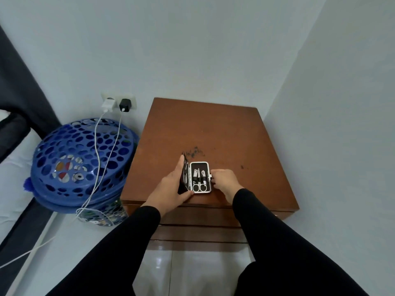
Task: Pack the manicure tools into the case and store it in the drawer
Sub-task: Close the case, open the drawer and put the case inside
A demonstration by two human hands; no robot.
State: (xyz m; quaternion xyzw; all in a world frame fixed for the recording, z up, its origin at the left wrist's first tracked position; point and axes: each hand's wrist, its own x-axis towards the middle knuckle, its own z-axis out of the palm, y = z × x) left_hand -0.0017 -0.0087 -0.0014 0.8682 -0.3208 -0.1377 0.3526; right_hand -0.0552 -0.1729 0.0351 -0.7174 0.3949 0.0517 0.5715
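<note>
Manicure case (200, 177) open on the desk (213, 129), close to the front edge, about midway between its left and right corners. Base half flat, long axis running from front edge toward back edge; lid (185, 175) hinged along the left long side and standing nearly upright. Tools strapped in the base: scissors (199, 186) with loops toward the front edge, two nail clippers (196, 174) either side. No loose tools visible on the wood, so packing judged finished.

Left hand (171, 185) spread flat against the outside of the lid, fingers extended along it, thumb near the front corner of the case. Right hand (224, 181) curled and narrow, fingertips touching the right long edge beside the small clasp (210, 175), steadying the base.

Both hands in contact, one per long side; left hand the one placed to act. Likely next move: swinging the lid rightward about the hinge line down onto the base, right fingers needing to clear the clasp first.

Drawer fronts (198, 223) below the front edge, shut.
</note>
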